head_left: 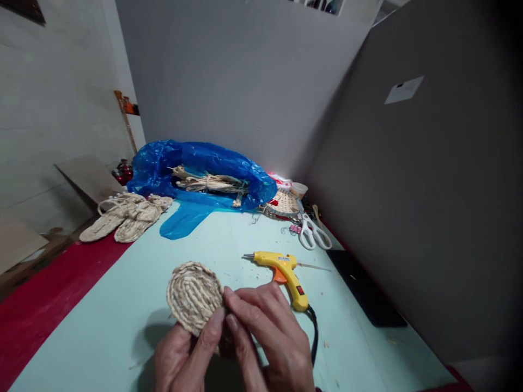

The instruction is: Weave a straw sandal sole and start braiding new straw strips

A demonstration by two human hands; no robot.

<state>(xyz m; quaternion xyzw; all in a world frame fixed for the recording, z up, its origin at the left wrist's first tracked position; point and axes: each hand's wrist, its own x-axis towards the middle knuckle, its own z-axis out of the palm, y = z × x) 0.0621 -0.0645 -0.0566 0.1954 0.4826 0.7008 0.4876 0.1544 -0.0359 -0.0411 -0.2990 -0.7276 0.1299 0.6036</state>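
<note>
A round coil of braided straw is held up over the pale green table. My left hand is closed on its lower edge, thumb pressed against the front face. At the coil's right edge, my right hand pinches with thumb and fingertips; a strand there is mostly hidden by the fingers. Just beyond my right hand lies a yellow glue gun with an orange trigger, its nozzle pointing left and its black cord running toward me.
A blue plastic bag holds a bundle of dried straw at the back. Woven straw sandals sit at the left edge. White-handled scissors, a woven basket and a black flat pad line the right side beside a grey partition.
</note>
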